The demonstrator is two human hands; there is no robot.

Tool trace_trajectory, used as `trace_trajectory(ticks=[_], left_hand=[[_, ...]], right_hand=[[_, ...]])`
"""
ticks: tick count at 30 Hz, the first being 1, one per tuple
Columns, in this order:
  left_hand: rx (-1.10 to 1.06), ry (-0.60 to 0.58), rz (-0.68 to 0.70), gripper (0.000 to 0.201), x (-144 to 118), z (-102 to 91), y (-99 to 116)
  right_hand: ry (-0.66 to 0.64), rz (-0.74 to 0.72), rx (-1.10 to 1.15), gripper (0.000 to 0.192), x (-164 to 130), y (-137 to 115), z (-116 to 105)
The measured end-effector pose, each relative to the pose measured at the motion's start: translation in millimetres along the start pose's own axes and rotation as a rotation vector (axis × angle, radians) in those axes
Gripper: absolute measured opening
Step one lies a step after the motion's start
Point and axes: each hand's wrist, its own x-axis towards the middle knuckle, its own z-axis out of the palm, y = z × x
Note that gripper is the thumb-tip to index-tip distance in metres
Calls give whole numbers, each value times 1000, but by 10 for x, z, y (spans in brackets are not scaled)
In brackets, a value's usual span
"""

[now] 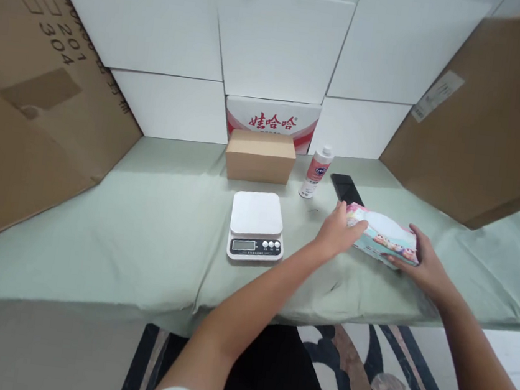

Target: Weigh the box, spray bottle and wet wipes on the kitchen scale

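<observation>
Plenty of bare green cloth on the table [154,220] to the left of the scale, while the right side is tighter: everything in play sits close to the front edge, and the big cardboard sheet [489,115] on the right leans in over the back corner, with another cardboard sheet [31,100] doing the same on the left. White boxes [277,40] wall off the back, so the open room is basically the middle and left strip. Count-wise: one white kitchen scale [257,226], one small brown carton [260,156] behind it, one white bottle [316,172] with a pink label standing just right of the carton, one black phone [346,188] lying flat, and one soft pastel packet [384,236]. The packet lies on the cloth right of the scale, just in front of the phone. Both forearms reach in from the bottom of the view, angled toward the right. The left hand [338,232] is cupped over the packet's left end with fingers curled onto it, and the right hand [423,267] grips its right end, thumb along the front edge, so both are clamped on the packet.
</observation>
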Motion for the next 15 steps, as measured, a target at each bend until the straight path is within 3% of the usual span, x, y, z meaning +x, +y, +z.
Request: trace_trajectory(ticks=[3, 7, 9, 12, 15], left_hand=[[17, -20, -43, 74, 86, 64, 8], [114, 3, 3, 76, -225, -235, 41], [104, 70, 113, 76, -471, -501, 42], [98, 186, 395, 77, -832, -1019, -2], [183, 178, 557, 76, -1074, -1617, -104]], right_hand=[[35, -11, 100, 89, -39, -113, 93], [50, -59, 130, 82, -128, -334, 322], [39, -122, 188, 81, -134, -531, 518], [-15, -230, 322, 86, -72, -914, 920], [-104, -301, 457, 89, 48, -1338, 1381]])
